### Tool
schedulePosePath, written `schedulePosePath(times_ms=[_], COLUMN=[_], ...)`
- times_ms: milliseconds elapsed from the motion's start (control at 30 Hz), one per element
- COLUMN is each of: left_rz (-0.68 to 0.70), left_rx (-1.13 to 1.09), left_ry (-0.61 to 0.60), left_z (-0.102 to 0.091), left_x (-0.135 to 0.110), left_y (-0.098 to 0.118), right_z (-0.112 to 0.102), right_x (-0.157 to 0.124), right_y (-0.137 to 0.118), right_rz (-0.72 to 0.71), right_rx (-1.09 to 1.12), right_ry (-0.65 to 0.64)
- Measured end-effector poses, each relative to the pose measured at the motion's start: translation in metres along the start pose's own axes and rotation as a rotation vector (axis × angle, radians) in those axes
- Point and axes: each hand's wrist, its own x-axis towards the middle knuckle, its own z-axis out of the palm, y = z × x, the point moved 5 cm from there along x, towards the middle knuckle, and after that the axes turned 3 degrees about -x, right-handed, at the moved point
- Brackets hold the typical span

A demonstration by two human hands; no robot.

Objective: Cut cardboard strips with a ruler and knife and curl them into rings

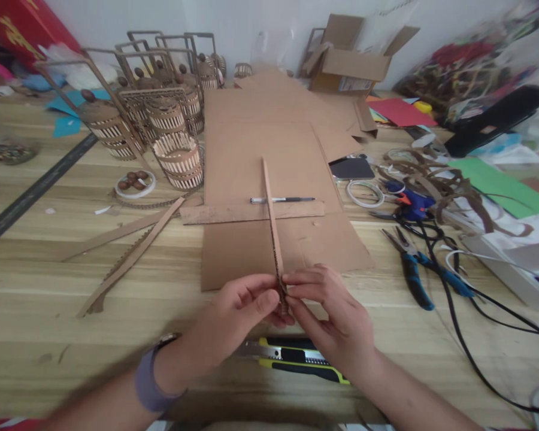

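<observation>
My left hand and my right hand meet at the near end of a long narrow cardboard strip. Both pinch it with fingers pressed together. The strip stands on edge and points away from me over a flat cardboard sheet. A wooden ruler lies across the sheet, with a pen just behind it. A yellow and black utility knife lies on the table beneath my hands.
Several small round cardboard lanterns with frames stand at the back left. Cut cardboard strips lie at left. Blue-handled pliers, black cables, tape rolls, a phone and coloured paper crowd the right. An open box stands at the back.
</observation>
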Motion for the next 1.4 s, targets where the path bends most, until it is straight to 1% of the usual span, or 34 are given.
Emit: schedulePosePath(times_ms=[100,233,300,367,433,533,600,700,767,833,933,1000,1067,1200,1400], left_rz=[0.006,-0.065,-0.072,-0.042,-0.002,0.037,0.041,0.009,-0.022,-0.056,-0.086,-0.084,-0.077,-0.082,-0.067], left_rx=[-0.1,-0.203,-0.195,-0.137,-0.044,0.096,0.142,0.119,0.076,0.035,-0.007,-0.01,0.004,0.026,0.025], left_ry=[0.049,0.084,0.095,0.108,0.125,0.161,0.177,0.164,0.147,0.132,0.117,0.13,0.156,0.182,0.18], left_z=[-0.002,-0.004,-0.006,-0.009,-0.012,-0.015,-0.016,-0.015,-0.013,-0.012,-0.009,-0.009,-0.01,-0.013,-0.013], left_x=[0.003,0.005,0.005,0.004,0.004,0.003,0.003,0.003,0.004,0.004,0.004,0.004,0.003,0.002,0.003], left_y=[-0.002,-0.007,-0.008,-0.006,-0.004,-0.002,-0.002,-0.003,-0.004,-0.004,-0.004,-0.003,-0.002,-0.004,-0.004], right_z=[0.002,0.004,0.005,0.007,0.01,0.02,0.026,0.034,0.034,0.032,0.027,0.024,0.02,0.011,0.005], right_x=[-0.002,-0.003,-0.002,-0.003,-0.006,-0.016,-0.021,-0.023,-0.02,-0.016,-0.012,-0.012,-0.012,-0.007,-0.001], right_y=[-0.002,-0.005,-0.005,-0.004,0.001,0.012,0.017,0.02,0.022,0.024,0.028,0.029,0.029,0.02,0.004], right_rz=[-0.02,-0.014,0.013,0.07,0.21,0.511,0.67,0.83,0.893,0.885,0.791,0.728,0.663,0.489,0.259], right_rx=[0.047,0.094,0.109,0.151,0.242,0.391,0.476,0.681,0.806,0.847,0.797,0.697,0.535,0.249,0.073], right_ry=[-0.007,-0.066,-0.107,-0.146,-0.169,-0.201,-0.236,-0.288,-0.291,-0.266,-0.233,-0.216,-0.182,-0.132,-0.143])
